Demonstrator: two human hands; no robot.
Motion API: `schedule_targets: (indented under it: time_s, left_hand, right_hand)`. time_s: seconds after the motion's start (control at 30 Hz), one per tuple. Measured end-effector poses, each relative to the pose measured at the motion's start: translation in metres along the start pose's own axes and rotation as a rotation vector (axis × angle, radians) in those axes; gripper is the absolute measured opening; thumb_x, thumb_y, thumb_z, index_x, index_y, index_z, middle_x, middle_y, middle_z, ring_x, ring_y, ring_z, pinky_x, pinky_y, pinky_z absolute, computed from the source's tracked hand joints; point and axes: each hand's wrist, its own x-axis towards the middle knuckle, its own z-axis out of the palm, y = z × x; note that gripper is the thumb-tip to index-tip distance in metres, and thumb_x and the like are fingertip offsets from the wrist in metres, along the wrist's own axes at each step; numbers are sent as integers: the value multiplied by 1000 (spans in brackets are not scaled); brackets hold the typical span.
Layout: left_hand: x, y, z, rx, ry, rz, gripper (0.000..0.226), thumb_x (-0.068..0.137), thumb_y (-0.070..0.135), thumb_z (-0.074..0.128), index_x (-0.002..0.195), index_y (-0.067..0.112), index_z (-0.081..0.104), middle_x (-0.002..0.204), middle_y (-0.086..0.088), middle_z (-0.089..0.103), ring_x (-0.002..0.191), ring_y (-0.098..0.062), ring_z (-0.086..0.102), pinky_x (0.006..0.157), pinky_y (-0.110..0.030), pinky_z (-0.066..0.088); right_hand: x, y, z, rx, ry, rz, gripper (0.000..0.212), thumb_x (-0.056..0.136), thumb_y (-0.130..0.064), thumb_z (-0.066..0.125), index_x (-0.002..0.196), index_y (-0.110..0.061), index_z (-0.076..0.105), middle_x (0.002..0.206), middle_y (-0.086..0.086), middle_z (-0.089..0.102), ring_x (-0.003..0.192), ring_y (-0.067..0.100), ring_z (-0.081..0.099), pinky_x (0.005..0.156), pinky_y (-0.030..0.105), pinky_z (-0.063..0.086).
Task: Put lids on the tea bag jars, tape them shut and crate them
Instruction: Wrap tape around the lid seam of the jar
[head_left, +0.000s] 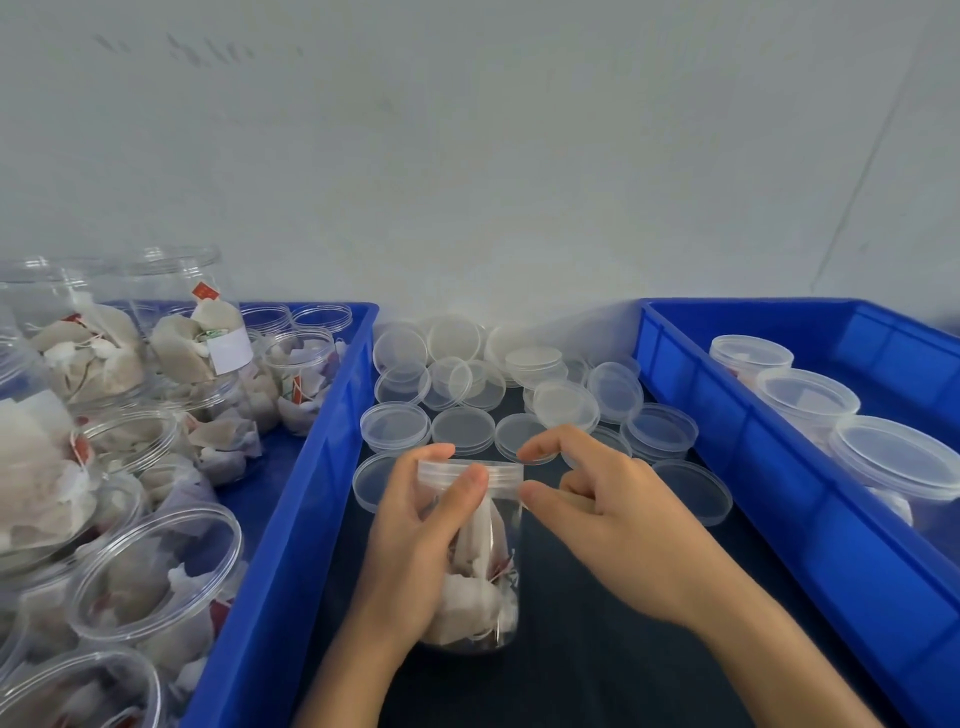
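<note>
A clear jar of tea bags (483, 587) stands on the dark table between two blue crates, with a clear lid (501, 472) on its top. My left hand (415, 540) grips the jar's side, thumb laid across the lid's edge. My right hand (602, 509) is at the lid's right edge, thumb and forefinger curved around it and touching it. Several loose clear lids (462, 428) lie on the table behind the jar. No tape is visible.
The blue crate on the left (311, 467) holds several open jars of tea bags (156, 571), some stacked. The blue crate on the right (727, 441) holds three lidded jars (805, 397). A pale wall rises behind the table.
</note>
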Motion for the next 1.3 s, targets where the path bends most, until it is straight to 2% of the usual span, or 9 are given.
schedule_targets:
  time_s: [0.13, 0.27, 0.5, 0.67, 0.77, 0.93, 1.1, 1.2, 1.3]
  left_hand:
    - [0, 1, -3, -45, -30, -32, 52, 70, 71, 75, 114, 45, 71, 104, 3, 79, 94, -18, 78, 72, -23, 61]
    - [2, 2, -4, -95, -54, -82, 50, 71, 69, 75, 112, 41, 73, 110, -5, 79, 101, -26, 78, 73, -28, 63]
    - [2, 1, -8, -157, -93, -140, 59, 71, 68, 75, 120, 35, 72, 120, -12, 76, 112, -35, 74, 95, -51, 61]
    - [1, -1, -7, -231, -116, -182, 69, 75, 61, 77, 127, 16, 67, 119, -24, 74, 107, -41, 74, 90, -53, 60]
    - [2, -3, -6, -187, -108, -156, 71, 79, 61, 74, 125, 8, 64, 119, -25, 73, 111, -45, 72, 97, -59, 57]
    - [4, 0, 0, -8, -53, -40, 66, 80, 69, 70, 130, 27, 68, 112, -8, 77, 106, -29, 75, 94, -45, 61]
    - [0, 0, 4, 48, -8, 32, 64, 82, 74, 59, 137, 42, 57, 111, 14, 77, 102, -9, 76, 86, -34, 59]
    - [-1, 1, 4, 84, -42, 26, 77, 72, 76, 69, 140, 43, 53, 117, 16, 76, 108, -7, 74, 92, -38, 61]
    - [1, 0, 0, 75, -11, 36, 80, 67, 76, 76, 136, 40, 56, 120, 13, 76, 111, -9, 74, 92, -36, 61]
  right_hand:
    - [3, 3, -2, 5, -12, -19, 19, 101, -56, 57, 120, -56, 56, 57, -7, 48, 52, 7, 44, 60, 29, 40]
    - [6, 4, -2, 43, -24, -19, 25, 98, -62, 57, 122, -57, 58, 59, -6, 49, 54, 7, 45, 61, 31, 41]
    - [7, 1, -3, 151, -85, 6, 38, 85, -74, 55, 117, -55, 62, 60, -8, 49, 55, 8, 43, 60, 39, 42]
    - [6, -2, -3, 117, -70, 21, 43, 82, -78, 52, 120, -60, 62, 62, -10, 52, 58, 4, 47, 66, 37, 45]
    - [4, -5, -3, 44, -27, 31, 37, 87, -72, 53, 120, -59, 63, 67, -26, 62, 69, -4, 57, 71, 28, 45]
    - [-7, -15, 2, -222, 109, 68, 42, 89, -75, 44, 126, -61, 59, 84, -31, 70, 81, 0, 66, 79, 31, 57]
    - [-14, -25, 23, -447, 307, -18, 54, 92, -77, 33, 135, -54, 56, 73, -25, 64, 78, 5, 64, 65, 25, 43]
    - [-14, -31, 28, -447, 308, -26, 59, 91, -74, 26, 141, -52, 50, 81, -26, 64, 76, 2, 62, 63, 22, 40]
    - [-15, -30, 23, -331, 203, -9, 48, 96, -65, 36, 141, -53, 46, 74, -24, 61, 74, 2, 61, 68, 25, 45]
